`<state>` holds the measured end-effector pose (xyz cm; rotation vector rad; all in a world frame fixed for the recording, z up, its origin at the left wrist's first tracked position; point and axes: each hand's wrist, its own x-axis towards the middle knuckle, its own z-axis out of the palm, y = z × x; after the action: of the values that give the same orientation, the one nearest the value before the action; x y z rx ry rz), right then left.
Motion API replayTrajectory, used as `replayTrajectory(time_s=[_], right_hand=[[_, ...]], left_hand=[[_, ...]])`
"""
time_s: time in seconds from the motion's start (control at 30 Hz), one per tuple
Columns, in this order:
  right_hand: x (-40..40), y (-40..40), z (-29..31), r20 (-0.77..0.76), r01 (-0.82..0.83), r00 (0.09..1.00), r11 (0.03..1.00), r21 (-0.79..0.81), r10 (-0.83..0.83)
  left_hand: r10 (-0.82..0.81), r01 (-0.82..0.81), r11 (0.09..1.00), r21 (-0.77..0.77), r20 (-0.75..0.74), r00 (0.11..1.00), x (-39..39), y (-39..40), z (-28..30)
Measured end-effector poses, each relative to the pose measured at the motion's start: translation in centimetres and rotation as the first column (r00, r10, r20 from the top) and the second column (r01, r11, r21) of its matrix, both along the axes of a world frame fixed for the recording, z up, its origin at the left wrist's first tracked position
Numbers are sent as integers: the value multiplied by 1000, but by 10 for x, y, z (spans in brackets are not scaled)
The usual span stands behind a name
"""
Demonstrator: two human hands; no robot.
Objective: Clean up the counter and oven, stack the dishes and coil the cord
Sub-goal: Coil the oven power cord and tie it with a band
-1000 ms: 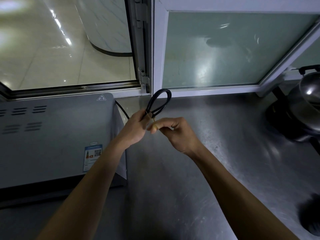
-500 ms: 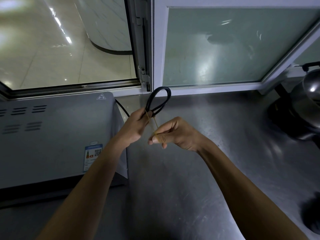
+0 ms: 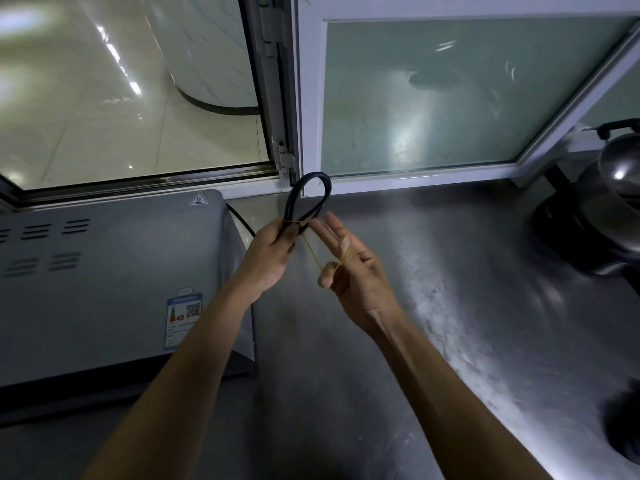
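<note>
My left hand [image 3: 272,252] grips a folded black cord [image 3: 325,188], whose loop sticks up above my fist. A thin yellow rubber band [image 3: 311,249] runs around the cord just above my left fingers and stretches down to my right hand [image 3: 349,271]. The band is hooked over my right thumb and fingers, which are partly spread. The cord trails off behind the grey oven [image 3: 104,282] at the left. Both hands hover above the steel counter [image 3: 398,341].
A white-framed window with frosted glass [image 3: 433,98] backs the counter; its left pane is open to a tiled floor. A steel kettle on a black base [image 3: 595,220] stands at the right. A dark object [image 3: 627,420] sits at the right edge.
My right hand has drawn the rubber band down and away from the cord, stretching it, and its fingers have spread apart. My left hand keeps the folded cord in place.
</note>
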<state>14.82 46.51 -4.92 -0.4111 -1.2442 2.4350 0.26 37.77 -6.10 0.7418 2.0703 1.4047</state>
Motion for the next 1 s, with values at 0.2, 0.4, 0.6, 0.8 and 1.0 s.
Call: replayTrajectory(time_s=[0.2, 0.4, 0.6, 0.8, 1.0], right_hand=[[-9, -19, -11, 127, 211, 977, 801, -559, -169], [-25, -4, -12, 180, 376, 926, 764, -525, -332], [-35, 2, -9, 203, 453, 890, 839, -301, -408], [-30, 6, -7, 231, 427, 874, 903, 56, -427], [-20, 22, 5, 261, 294, 891, 911, 289, -371]], left_hand=[[118, -120, 992, 24, 80, 990, -1, 0, -7], [5, -5, 1000, 9, 6, 1000, 7, -1, -3], [-138, 132, 990, -52, -130, 982, 10, -3, -3], [-163, 148, 983, -111, -140, 977, 7, -5, -4], [-206, 166, 971, -173, -243, 948, 13, -5, -2]])
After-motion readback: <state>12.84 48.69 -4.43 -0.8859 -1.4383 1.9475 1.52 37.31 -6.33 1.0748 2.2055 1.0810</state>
